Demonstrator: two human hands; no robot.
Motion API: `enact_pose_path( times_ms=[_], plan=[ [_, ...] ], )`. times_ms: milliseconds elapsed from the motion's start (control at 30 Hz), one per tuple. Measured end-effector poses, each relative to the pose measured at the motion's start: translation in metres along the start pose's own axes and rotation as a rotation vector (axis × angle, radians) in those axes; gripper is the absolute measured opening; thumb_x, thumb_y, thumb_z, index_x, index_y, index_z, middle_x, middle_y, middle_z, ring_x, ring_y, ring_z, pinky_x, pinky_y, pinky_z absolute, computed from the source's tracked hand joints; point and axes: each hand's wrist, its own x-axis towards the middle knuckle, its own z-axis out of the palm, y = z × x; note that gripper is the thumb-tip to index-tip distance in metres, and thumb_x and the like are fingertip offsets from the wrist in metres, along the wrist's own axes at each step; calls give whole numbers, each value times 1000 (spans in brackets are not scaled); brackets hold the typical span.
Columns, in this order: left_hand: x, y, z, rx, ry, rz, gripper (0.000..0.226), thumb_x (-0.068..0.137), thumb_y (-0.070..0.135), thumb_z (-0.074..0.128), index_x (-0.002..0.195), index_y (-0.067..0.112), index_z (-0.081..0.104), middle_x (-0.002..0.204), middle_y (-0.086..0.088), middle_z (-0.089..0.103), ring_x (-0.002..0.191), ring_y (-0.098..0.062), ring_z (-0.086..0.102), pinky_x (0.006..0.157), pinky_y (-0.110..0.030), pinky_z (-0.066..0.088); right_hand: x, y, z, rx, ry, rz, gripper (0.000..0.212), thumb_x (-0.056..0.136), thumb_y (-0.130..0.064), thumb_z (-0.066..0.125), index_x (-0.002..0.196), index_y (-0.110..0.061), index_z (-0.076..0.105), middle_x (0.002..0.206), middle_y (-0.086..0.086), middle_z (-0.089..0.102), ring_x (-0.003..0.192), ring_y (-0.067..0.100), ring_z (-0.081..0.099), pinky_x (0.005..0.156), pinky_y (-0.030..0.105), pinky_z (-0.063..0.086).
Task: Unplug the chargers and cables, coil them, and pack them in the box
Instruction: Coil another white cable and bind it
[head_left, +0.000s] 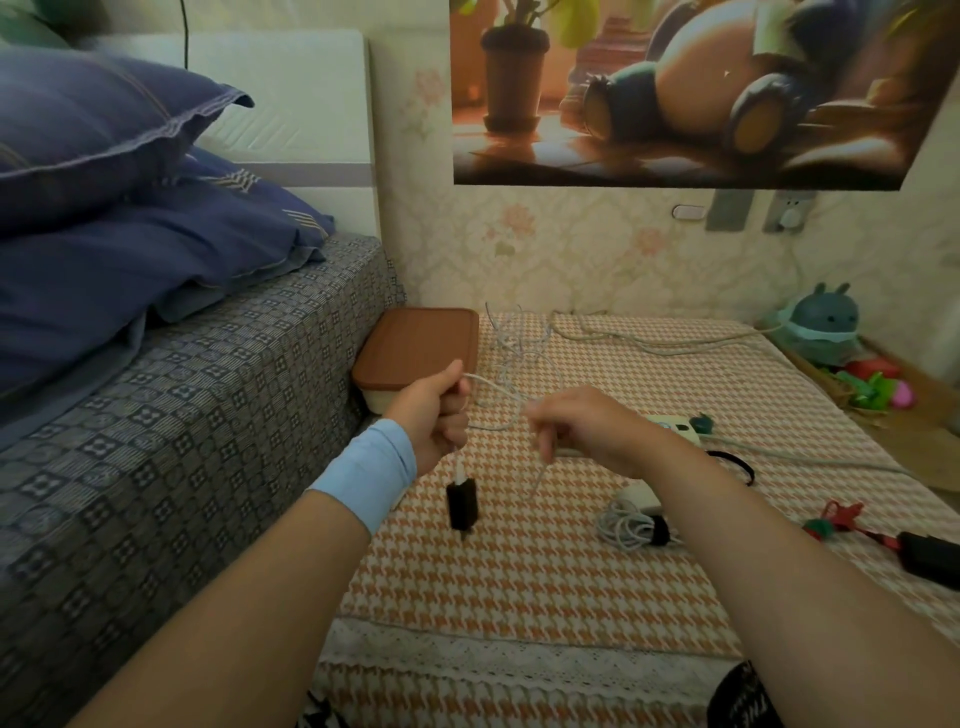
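Observation:
My left hand (434, 415) grips a thin white cable (498, 387) above the checked table; a black charger (461, 503) dangles from it just below the fist. My right hand (582, 426) pinches the same cable a little to the right, and a loose loop hangs between both hands. The cable's far part blurs toward the back of the table. A box with a brown lid (418, 345) stands closed against the bed at the table's left rear. A coiled white cable with a black strap (631, 525) lies under my right forearm.
A white power strip (675, 428) with a grey cord (675, 343) lies behind my right hand. A black hair band (737, 465), a red-and-black lead (852, 525) and a black adapter (930, 558) lie at right. A wall socket with a plug (789, 215) sits above. The bed (182, 415) borders the left.

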Motion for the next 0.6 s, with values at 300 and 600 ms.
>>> enact_pose_path(
  times_ms=[300,600],
  plan=[
    [-2,0,4,-495,89,-128,41,106,29,35,71,12,47,45,3,36,40,-11,36,48,-23,49,-18,6,-20,-434,39,208,33,98,-33,63,81,-5,70,66,5,71,56,19,61,55,28,48],
    [2,-26,13,730,296,-183,30,102,14,40,110,2,67,92,-11,68,73,-23,57,68,-32,46,-23,3,-22,-629,290,-114,29,106,-35,48,104,-30,76,77,-4,68,72,20,62,68,35,47]
  ],
)
